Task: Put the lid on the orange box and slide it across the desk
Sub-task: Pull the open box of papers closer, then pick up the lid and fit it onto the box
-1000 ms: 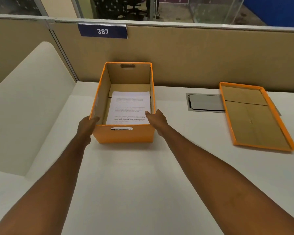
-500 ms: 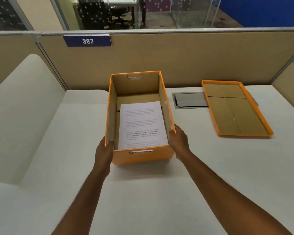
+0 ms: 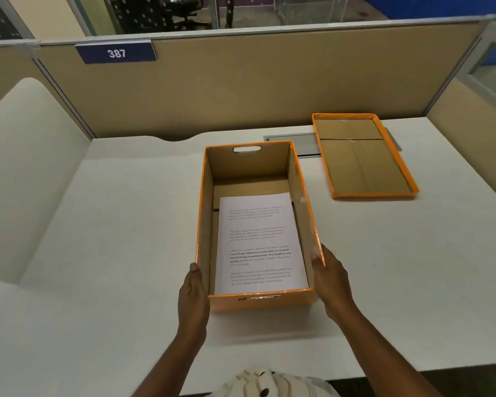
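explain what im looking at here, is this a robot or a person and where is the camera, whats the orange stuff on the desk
There is no robot here. The picture comes from a wide-angle camera worn on a person's head, looking forward and down, so the two bare arms reaching in from the bottom are that person's own.

The left hand and right hand press against the two long sides of an open orange box, near its close end. The box stands on a white desk. Inside it lies a printed sheet of paper.

To the right and farther back, the box's lid lies upside down on the desk, brown inside facing up, partly over a grey hatch set into the desk. It is not on the box yet.

Behind the desk is a beige partition with a blue sign reading 387.
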`<state>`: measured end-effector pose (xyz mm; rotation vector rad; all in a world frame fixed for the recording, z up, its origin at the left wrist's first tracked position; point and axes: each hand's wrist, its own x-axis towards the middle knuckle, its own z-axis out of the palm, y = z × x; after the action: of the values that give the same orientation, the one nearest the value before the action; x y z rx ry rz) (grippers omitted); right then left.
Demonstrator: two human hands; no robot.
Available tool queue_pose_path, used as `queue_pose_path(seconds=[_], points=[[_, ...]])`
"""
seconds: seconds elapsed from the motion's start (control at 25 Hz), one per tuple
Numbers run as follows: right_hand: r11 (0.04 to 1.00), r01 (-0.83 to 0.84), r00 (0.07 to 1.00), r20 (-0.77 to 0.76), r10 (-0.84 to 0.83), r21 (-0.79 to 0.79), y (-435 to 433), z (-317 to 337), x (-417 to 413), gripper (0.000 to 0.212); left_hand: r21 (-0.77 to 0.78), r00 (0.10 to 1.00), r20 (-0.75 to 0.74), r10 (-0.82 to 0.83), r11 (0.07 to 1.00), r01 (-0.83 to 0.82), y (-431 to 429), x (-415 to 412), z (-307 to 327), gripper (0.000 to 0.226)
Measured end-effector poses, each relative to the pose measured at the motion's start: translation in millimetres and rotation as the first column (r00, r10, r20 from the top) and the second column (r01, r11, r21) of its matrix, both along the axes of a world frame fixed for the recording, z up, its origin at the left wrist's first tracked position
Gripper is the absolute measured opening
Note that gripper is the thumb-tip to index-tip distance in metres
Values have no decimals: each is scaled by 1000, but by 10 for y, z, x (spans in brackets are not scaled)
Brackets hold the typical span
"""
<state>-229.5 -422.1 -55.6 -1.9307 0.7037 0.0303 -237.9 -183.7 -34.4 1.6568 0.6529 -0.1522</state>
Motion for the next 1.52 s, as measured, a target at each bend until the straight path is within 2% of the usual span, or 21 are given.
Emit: queue_pose_path(seconds=[0.52, 0.56, 0.64, 0.72, 0.8, 0.84, 0.92, 1.04, 1.2, 1.36, 1.52], points=[[994, -111, 993, 31, 111, 6, -159, 45, -53, 34, 99, 996, 29, 79, 992, -81, -225, -77, -8, 54], [992, -126, 992, 31, 126, 10, -164, 44, -57, 33, 147, 997, 30, 73, 986, -77, -234, -81, 1, 55], [988, -148, 989, 17, 147, 54, -184, 43, -52, 42, 341, 995, 35, 89, 935, -95, -253, -93, 69, 57], [985, -136, 990, -10, 138, 107, -248, 42, -28, 60, 513, 980, 180, 88, 842, -170, -318, -116, 234, 56], [992, -86, 996, -12, 87, 94, -411, 57, 48, 72, 588, 901, 430, -64, 777, -226, -517, -116, 461, 48], [995, -65, 998, -2, 65, 72, -530, 55, 111, 73, 607, 855, 495, -157, 766, -211, -672, -80, 553, 44], [998, -43, 999, 13, 42, 45, -782, 60, 255, 71, 590, 796, 529, -294, 801, -97, -1044, 38, 688, 36], [1000, -13, 1000, 16, 13, -12, -1230, 35, 517, 67, 506, 765, 453, -457, 838, 201, -1742, 352, 856, 25], [993, 36, 999, 21, -34, -116, -1808, -16, 892, 63, 476, 731, 263, -630, 744, 470, -2569, 973, 773, 37], [962, 61, 997, 58, -47, -266, -2372, -79, 1316, 58, 424, 765, -35, -643, 684, 594, -3153, 1688, 476, 49], [930, 99, 995, 35, -93, -353, -2894, -191, 1791, 62, 338, 827, -192, -528, 756, 561, -3481, 2238, 98, 43]])
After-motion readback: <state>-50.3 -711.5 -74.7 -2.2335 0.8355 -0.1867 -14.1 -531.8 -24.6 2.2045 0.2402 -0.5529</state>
